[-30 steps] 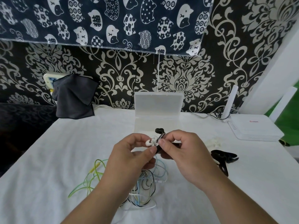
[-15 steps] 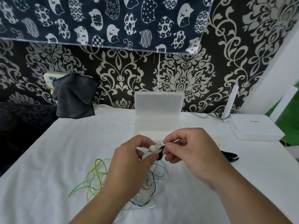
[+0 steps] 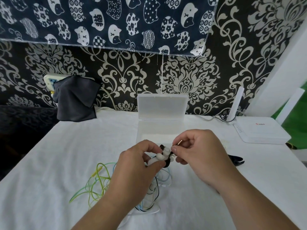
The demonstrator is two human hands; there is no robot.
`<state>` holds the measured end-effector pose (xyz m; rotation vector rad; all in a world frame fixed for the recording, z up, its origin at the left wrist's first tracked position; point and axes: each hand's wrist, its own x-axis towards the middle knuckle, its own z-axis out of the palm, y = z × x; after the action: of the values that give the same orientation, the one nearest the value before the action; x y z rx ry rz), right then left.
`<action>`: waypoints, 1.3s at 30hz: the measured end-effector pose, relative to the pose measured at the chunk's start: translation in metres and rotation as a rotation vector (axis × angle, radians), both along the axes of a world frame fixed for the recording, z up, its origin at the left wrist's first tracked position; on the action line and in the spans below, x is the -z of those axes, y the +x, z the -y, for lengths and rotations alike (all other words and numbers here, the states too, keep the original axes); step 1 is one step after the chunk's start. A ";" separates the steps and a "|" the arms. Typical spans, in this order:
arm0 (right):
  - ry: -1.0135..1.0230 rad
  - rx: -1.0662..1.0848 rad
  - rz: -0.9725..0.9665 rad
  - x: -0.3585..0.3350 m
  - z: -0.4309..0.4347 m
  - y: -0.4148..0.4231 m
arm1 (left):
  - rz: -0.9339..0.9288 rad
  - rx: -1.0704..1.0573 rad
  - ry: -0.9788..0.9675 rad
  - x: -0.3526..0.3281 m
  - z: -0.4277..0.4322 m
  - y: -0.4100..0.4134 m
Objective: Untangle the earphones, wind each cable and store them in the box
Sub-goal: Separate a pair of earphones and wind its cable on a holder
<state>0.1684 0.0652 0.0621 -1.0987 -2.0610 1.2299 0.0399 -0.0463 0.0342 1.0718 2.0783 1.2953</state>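
The left hand [image 3: 141, 163] was closed around a cluster of white and black earbuds [image 3: 163, 154], steadying it, while the right hand [image 3: 197, 153] pinched a plug [image 3: 178, 143], probably to work it free. Tangled cables [image 3: 99, 181] trailed onto the table [image 3: 49, 163], the open box [image 3: 159, 127] waiting just behind.

White cloth-covered surface [image 3: 58, 163] runs back to a patterned wall. Directly on it: translucent white plastic box [image 3: 146, 131], lid [image 3: 162, 105] standing open, at the centre rear; tangle of green, yellow, blue, black and white earphone cables [image 3: 99, 183] near the front centre; dark grey folded cloth [image 3: 75, 98] at the rear left, leaning against the wall; flat white router with upright antenna [image 3: 260, 131] at the rear right; black clip-like object [image 3: 235, 160] right of centre, partly hidden behind a hand.
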 end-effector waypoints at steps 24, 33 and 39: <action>0.166 0.027 0.127 0.011 0.004 -0.005 | -0.309 0.195 0.057 -0.004 0.001 0.005; 0.398 0.006 -0.104 0.018 0.027 -0.017 | -0.234 -0.099 0.221 0.004 0.000 0.008; 0.348 -0.018 -0.235 0.019 0.035 -0.022 | -0.198 -0.185 0.337 0.001 -0.001 0.013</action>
<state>0.1459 0.0300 0.0428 -0.7401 -2.0074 0.9127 0.0532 -0.0457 0.0335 1.2126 2.1955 1.7418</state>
